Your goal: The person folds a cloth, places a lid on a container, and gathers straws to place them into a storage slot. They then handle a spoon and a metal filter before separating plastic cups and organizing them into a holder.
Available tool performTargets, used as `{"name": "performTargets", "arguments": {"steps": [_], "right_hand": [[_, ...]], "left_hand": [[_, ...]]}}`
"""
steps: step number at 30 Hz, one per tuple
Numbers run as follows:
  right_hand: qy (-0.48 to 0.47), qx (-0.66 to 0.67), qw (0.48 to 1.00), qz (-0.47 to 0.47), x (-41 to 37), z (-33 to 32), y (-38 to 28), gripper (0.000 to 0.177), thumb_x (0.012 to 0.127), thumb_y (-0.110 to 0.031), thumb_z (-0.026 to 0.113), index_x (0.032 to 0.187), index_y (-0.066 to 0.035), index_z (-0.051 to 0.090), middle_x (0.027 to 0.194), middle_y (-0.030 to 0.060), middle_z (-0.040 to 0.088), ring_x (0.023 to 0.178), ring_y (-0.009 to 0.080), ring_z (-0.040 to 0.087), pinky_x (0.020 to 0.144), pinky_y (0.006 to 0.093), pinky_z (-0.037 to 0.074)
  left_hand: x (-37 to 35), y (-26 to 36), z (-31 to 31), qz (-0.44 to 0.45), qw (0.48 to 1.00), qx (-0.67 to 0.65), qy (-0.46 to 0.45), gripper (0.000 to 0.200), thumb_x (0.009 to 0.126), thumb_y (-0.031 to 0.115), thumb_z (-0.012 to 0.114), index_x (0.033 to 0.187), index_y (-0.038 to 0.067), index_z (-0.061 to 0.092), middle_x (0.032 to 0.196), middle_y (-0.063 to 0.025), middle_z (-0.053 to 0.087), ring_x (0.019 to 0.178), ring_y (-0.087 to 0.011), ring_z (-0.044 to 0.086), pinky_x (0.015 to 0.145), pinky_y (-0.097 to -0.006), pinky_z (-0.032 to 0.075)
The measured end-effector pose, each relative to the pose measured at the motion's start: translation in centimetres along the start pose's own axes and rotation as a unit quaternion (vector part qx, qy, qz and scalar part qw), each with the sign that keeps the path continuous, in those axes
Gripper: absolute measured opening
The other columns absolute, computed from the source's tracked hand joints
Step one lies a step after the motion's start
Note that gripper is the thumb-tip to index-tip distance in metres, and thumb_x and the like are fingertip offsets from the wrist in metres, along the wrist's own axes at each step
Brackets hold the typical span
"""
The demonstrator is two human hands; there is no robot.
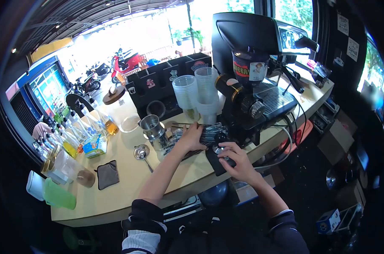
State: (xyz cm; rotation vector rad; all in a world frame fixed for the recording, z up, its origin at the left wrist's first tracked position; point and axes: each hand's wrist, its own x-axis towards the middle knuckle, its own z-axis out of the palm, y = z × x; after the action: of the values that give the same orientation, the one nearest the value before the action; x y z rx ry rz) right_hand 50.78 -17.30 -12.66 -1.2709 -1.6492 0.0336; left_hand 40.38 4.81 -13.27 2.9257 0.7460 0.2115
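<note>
My left hand (190, 139) lies over a tray of wrapped utensils (211, 134), its thumb and fingers spread across their near end. To its right, my right hand (239, 164) hovers low over a black mat (215, 164), fingers bent and apart. Its fingertips are right beside a small round metal piece (217, 149), partly hidden by the hand. Left of my left hand stands a metal cup (151, 123) on top of another metal container (158, 140). A ladle (142, 151) rests on the counter, its handle pointing toward me.
An espresso machine (259, 34) and a coffee grinder (249, 74) stand at the back right. Stacked plastic cups (185, 92) rise behind my left hand. Syrup bottles (92, 116), a glass jar (123, 112) and a grey cloth (108, 175) are on the left. The counter's front edge (128, 209) runs before me.
</note>
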Motion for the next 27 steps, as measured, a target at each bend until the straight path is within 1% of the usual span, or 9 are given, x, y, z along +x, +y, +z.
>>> {"name": "performTargets", "arguments": {"steps": [1,3,4,6,12,19,21,24,27], "right_hand": [[-0.004,0.021,1.0,0.003,0.1,0.3,0.1,0.013,0.078,-0.003,0.064,0.091,0.0,0.061,0.115,0.0122,0.053,0.088,0.0223,0.06,0.077,0.0318,0.049],[-0.005,0.024,1.0,-0.009,0.4,0.9,0.5,0.013,0.078,-0.003,0.064,0.091,-0.001,0.061,0.115,0.012,0.053,0.088,0.0224,0.06,0.077,0.0319,0.049],[-0.007,0.026,1.0,-0.012,0.4,1.1,0.5,0.013,0.078,-0.004,0.064,0.091,-0.001,0.061,0.115,0.0118,0.053,0.088,0.0224,0.06,0.077,0.032,0.049],[-0.012,0.025,1.0,-0.014,0.5,1.3,0.4,0.013,0.078,-0.004,0.065,0.09,-0.001,0.061,0.115,0.0117,0.053,0.088,0.0227,0.06,0.077,0.032,0.049],[-0.032,0.015,0.999,-0.021,0.3,1.3,0.6,0.013,0.078,-0.004,0.065,0.089,-0.001,0.06,0.115,0.0118,0.054,0.087,0.0237,0.06,0.074,0.0326,0.05],[-0.049,0.007,0.999,-0.016,-0.9,0.9,0.5,0.012,0.077,-0.004,0.065,0.087,-0.002,0.06,0.114,0.0121,0.054,0.085,0.0233,0.06,0.072,0.033,0.05],[-0.043,0.006,0.999,-0.007,-1.4,0.6,0.6,0.012,0.077,-0.004,0.065,0.087,-0.002,0.06,0.114,0.012,0.054,0.085,0.0231,0.06,0.073,0.0331,0.05],[-0.053,-0.002,0.999,-0.002,-2.3,0.1,0.7,0.012,0.077,-0.005,0.065,0.087,-0.002,0.06,0.115,0.0118,0.053,0.084,0.0234,0.06,0.074,0.0334,0.049],[-0.062,0.001,0.998,0.01,-3.0,-0.3,0.7,0.012,0.078,-0.006,0.065,0.088,-0.002,0.06,0.116,0.0116,0.053,0.084,0.0237,0.06,0.075,0.0342,0.049]], "left_hand": [[-0.2,-0.2,-0.1,-0.004,1.0,0.002,0.007,0.098,0.053,0.043,0.082,0.132,0.002,0.04,0.125,-0.0185,0.043,0.123,-0.0338,0.04,0.107,-0.056,0.021],[-0.7,-0.5,-0.2,0.021,0.999,-0.016,0.022,0.077,0.06,0.036,0.079,0.124,0.005,0.05,0.119,-0.016,0.047,0.118,-0.0326,0.045,0.103,-0.0513,0.03],[-0.8,-0.6,-0.1,0.02,0.999,-0.015,0.025,0.077,0.06,0.036,0.079,0.124,0.005,0.05,0.119,-0.016,0.047,0.118,-0.0326,0.045,0.103,-0.0513,0.03],[-1.2,-0.7,0.2,0.051,0.996,-0.026,0.066,0.065,0.064,0.031,0.075,0.12,0.006,0.053,0.117,-0.0151,0.049,0.114,-0.0316,0.047,0.098,-0.0463,0.035],[-1.2,0.2,1.0,0.056,0.993,0.023,0.098,0.048,0.067,0.024,0.07,0.107,0.003,0.055,0.114,-0.0151,0.052,0.112,-0.0315,0.048,0.095,-0.0428,0.039],[0.0,-0.4,0.8,0.071,0.991,-0.005,0.113,0.047,0.067,0.023,0.071,0.106,0.003,0.054,0.107,-0.0164,0.057,0.104,-0.033,0.054,0.089,-0.0427,0.044],[0.1,-0.2,0.7,0.042,0.994,0.016,0.101,0.047,0.067,0.023,0.071,0.106,0.003,0.054,0.105,-0.0164,0.058,0.099,-0.0336,0.057,0.086,-0.0428,0.045],[0.2,-0.4,0.6,0.053,0.995,0.004,0.088,0.047,0.067,0.022,0.072,0.105,0.002,0.054,0.105,-0.0164,0.059,0.097,-0.0336,0.059,0.084,-0.0426,0.047],[0.5,-0.7,0.8,0.066,0.992,0.01,0.107,0.047,0.067,0.021,0.072,0.105,0.003,0.053,0.101,-0.0172,0.06,0.093,-0.0357,0.059,0.081,-0.043,0.048]]}}
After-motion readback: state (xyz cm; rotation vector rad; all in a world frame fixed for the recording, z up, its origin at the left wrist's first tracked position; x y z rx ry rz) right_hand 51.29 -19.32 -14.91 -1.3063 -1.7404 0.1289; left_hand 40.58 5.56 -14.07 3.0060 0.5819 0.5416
